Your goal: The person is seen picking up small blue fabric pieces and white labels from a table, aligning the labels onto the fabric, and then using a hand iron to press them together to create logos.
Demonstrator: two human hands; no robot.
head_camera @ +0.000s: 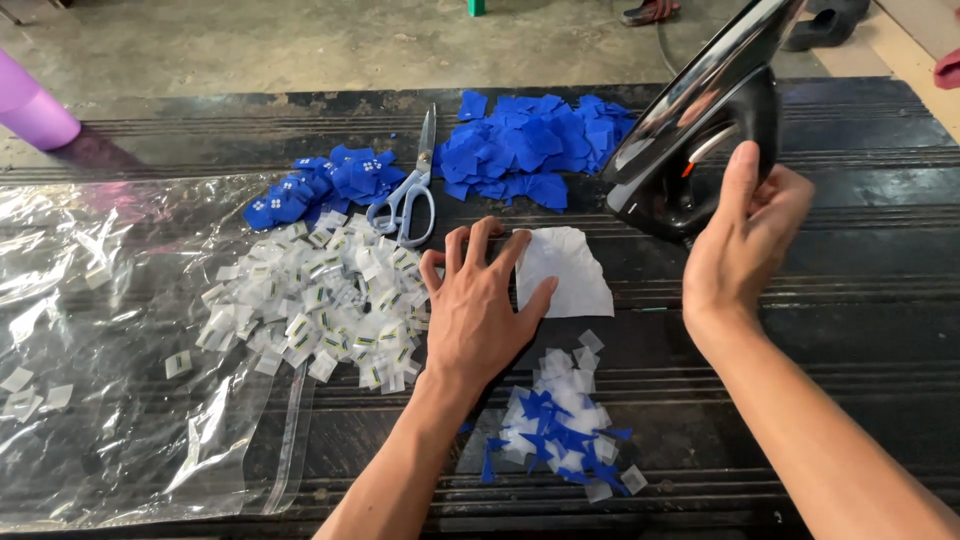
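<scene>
My left hand (478,300) lies flat on the dark table, fingers spread, its thumb and fingertips touching the left edge of a white cloth piece (568,270). My right hand (745,235) hovers open just beside the handle of a black clothes iron (700,125) standing on its heel at the back right; the fingers are near the handle but not closed on it. A pile of small white labels (320,305) lies left of my left hand. A mixed heap of white and blue bits (560,425) sits below the cloth.
Scissors (410,195) with pale handles lie between a small pile of blue squares (320,185) and a bigger blue pile (530,150). A clear plastic sheet (110,350) covers the table's left side. A pink cylinder (35,105) stands on the floor at far left.
</scene>
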